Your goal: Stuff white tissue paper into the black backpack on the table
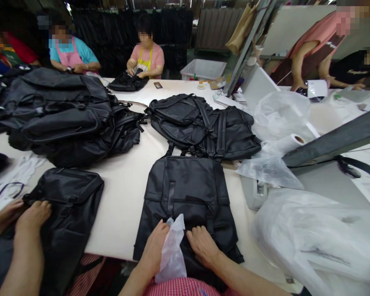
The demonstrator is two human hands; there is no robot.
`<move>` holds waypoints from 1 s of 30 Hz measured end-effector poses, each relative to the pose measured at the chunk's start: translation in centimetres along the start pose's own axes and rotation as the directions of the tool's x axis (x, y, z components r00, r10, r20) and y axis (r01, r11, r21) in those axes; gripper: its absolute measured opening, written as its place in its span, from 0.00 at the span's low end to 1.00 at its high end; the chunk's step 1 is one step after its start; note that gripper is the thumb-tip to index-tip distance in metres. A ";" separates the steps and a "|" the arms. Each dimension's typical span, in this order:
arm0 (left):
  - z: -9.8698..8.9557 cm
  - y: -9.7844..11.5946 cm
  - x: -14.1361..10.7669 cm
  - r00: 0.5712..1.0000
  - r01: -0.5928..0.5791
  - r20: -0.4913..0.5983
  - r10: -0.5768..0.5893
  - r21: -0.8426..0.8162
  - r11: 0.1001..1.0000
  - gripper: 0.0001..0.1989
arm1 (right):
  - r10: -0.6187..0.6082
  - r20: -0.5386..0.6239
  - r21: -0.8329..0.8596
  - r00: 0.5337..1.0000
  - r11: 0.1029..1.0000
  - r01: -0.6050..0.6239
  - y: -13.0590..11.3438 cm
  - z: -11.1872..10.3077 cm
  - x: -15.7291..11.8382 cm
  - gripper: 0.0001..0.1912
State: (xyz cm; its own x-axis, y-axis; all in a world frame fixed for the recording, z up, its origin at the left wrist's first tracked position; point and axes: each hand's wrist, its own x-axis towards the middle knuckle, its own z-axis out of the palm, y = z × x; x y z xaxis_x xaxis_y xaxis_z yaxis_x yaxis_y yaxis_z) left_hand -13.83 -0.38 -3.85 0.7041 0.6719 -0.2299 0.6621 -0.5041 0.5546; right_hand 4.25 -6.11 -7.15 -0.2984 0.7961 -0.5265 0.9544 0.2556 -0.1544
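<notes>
A black backpack (191, 176) lies flat on the table in front of me, its straps pointing away. My left hand (156, 244) is closed on a crumpled, translucent plastic sheet (173, 250) that hangs over the backpack's near part. My right hand (202, 244) rests on the near half of the same backpack with fingers curled against its black material; the fingertips are partly hidden. At the left, a co-worker's two hands (33, 213) work at the edge of another black backpack (70, 205).
Black backpacks are piled at the left (61, 111) and behind mine (200, 123). On the right are plastic bags (311, 238), a white roll (286, 143) and a slanting metal post (342, 137). A plastic crate (203, 70) stands at the far side. Several people work around the table.
</notes>
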 end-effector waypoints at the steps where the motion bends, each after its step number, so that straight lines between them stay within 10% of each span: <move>1: -0.2 0.0 0.0 1.000 0.003 0.008 -0.003 0.010 1.000 0.16 | -0.025 0.005 0.026 1.000 0.999 0.024 0.5 -0.2 -0.1 0.15; 10: -1.8 -0.2 -0.5 0.999 0.013 -0.049 -0.010 0.065 0.998 0.12 | 0.190 -0.175 0.326 0.966 0.937 -0.125 6.4 -6.4 2.5 0.16; 18: -3.3 4.8 0.2 0.998 -0.010 -0.061 0.023 0.208 0.978 0.13 | 0.167 -0.162 0.626 0.972 0.779 -0.030 6.9 -10.0 4.7 0.08; 23: -2.2 5.0 0.4 0.977 0.110 0.165 -0.138 0.169 0.979 0.20 | 0.140 -0.051 0.736 0.989 0.675 -0.058 7.7 -10.4 5.9 0.05; 30: -0.8 2.3 -0.4 0.997 0.065 0.032 -0.073 0.195 0.979 0.20 | 0.159 -0.067 0.740 0.985 0.670 -0.057 7.4 -8.1 7.0 0.06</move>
State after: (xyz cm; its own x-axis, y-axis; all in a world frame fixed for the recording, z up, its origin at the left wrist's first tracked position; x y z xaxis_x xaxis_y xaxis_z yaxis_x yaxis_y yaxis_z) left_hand -12.84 -1.41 -1.89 0.6617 0.6892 -0.2951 0.7440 -0.5551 0.3719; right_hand 9.10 5.81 -5.19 -0.1434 0.8616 -0.4870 0.6655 -0.2802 -0.6918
